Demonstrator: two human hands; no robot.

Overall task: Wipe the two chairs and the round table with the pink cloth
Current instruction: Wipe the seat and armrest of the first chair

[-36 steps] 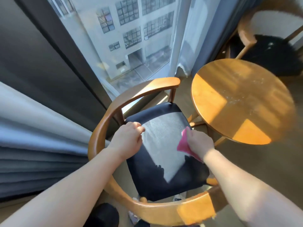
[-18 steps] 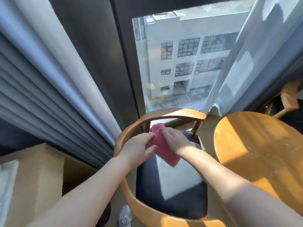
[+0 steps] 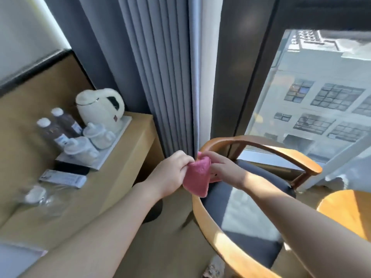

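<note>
The pink cloth (image 3: 197, 178) hangs folded between both hands, above the left edge of the wooden chair (image 3: 259, 144). My left hand (image 3: 170, 173) pinches the cloth's upper left part. My right hand (image 3: 224, 168) grips its right side, over the chair's dark blue seat (image 3: 241, 197). The chair's curved wooden rail runs from the window side round to the bottom of the view. Only a slice of the round wooden table (image 3: 349, 211) shows at the right edge. The second chair is out of view.
A wooden side cabinet (image 3: 124, 157) stands at left with a white kettle (image 3: 100, 109), cups (image 3: 96, 134), two dark bottles (image 3: 58, 127) and a tray. Grey curtains (image 3: 166, 77) hang behind the chair, beside a tall window (image 3: 321, 97).
The view swung left, from the table to the cabinet. My right hand lifted the cloth off the seat, and my left hand left the chair rail and took hold of the cloth too.
</note>
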